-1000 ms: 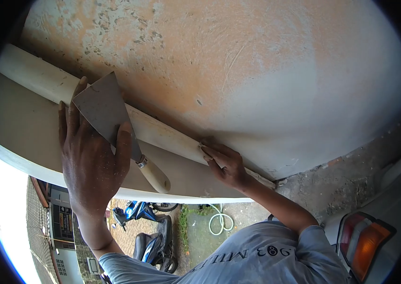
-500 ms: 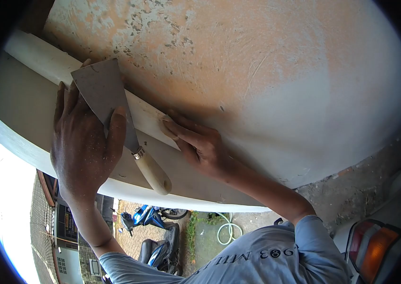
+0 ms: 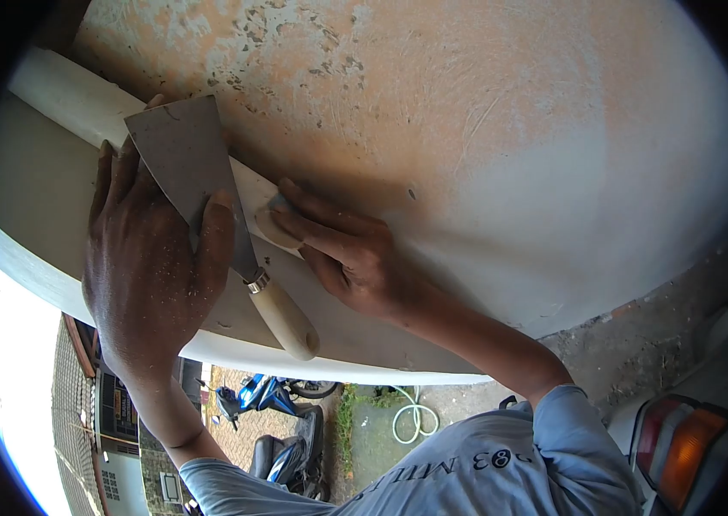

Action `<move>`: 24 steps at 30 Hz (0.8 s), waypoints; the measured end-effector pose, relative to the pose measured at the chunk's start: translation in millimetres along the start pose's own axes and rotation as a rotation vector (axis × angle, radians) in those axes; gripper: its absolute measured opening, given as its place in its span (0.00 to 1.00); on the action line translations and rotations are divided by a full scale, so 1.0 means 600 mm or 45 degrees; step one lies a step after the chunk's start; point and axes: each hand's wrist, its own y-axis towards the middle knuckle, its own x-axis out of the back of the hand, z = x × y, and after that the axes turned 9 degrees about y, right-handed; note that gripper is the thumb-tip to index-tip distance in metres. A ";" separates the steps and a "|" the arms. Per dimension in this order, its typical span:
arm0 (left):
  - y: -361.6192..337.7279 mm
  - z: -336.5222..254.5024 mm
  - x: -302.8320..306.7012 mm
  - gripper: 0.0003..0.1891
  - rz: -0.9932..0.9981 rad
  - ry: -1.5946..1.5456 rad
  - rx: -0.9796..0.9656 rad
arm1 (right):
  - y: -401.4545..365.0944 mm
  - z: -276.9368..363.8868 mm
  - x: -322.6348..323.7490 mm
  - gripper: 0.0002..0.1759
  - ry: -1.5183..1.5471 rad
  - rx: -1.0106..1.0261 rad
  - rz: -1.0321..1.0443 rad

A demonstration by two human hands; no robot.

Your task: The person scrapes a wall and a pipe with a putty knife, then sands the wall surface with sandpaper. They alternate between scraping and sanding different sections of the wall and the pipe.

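Observation:
My left hand (image 3: 153,258) holds a putty knife (image 3: 194,159) by its wide metal blade, with the thumb across it and the other fingers stretched behind it onto a rounded pale moulding (image 3: 80,99). The knife's wooden handle points down and to the right. Farther right, my right hand (image 3: 351,258) presses a small tan piece (image 3: 279,229) against the same moulding, its fingers bent over it. What this piece is made of cannot be made out. Pale dust specks dot the back of my left hand.
A scratched, patchy orange and white wall (image 3: 433,95) curves above the moulding. Below the pale ledge (image 3: 295,365) are a blue motorbike (image 3: 265,394), a coiled hose (image 3: 415,421) and a building at the lower left. A vehicle's tail light (image 3: 682,451) shows at the lower right.
My right hand has slid a little up and left along the moulding with the tan piece. My left hand and the putty knife have shifted only slightly.

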 end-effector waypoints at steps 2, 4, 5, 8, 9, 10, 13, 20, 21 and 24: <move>-0.002 0.003 0.005 0.20 0.098 0.118 -0.042 | -0.070 -0.018 0.033 0.20 -0.111 0.006 0.040; -0.004 0.003 0.007 0.22 0.156 0.183 -0.056 | -0.094 -0.018 0.043 0.19 -0.155 -0.049 0.030; -0.004 0.004 0.005 0.23 0.161 0.187 -0.060 | -0.101 -0.016 0.044 0.19 -0.175 -0.087 0.015; -0.004 -0.003 0.008 0.21 0.116 0.065 -0.084 | -0.004 -0.001 0.012 0.19 0.113 -0.245 0.023; -0.003 -0.004 0.009 0.20 0.085 0.001 -0.077 | 0.018 0.000 0.005 0.18 0.048 -0.052 0.014; -0.002 -0.004 0.009 0.20 0.083 -0.003 -0.086 | 0.007 0.000 0.010 0.18 0.022 -0.058 0.004; -0.005 -0.002 0.007 0.20 0.092 -0.011 -0.089 | -0.084 -0.015 0.044 0.18 -0.104 -0.061 0.026; -0.002 -0.007 0.006 0.19 0.096 0.017 -0.083 | 0.012 -0.001 0.007 0.18 0.089 -0.133 0.009; -0.003 -0.006 0.004 0.19 0.085 0.020 -0.074 | 0.027 0.002 0.003 0.18 0.136 -0.122 0.018; -0.006 -0.004 0.000 0.18 0.080 0.055 -0.079 | -0.140 -0.042 0.060 0.17 -0.143 -0.113 0.010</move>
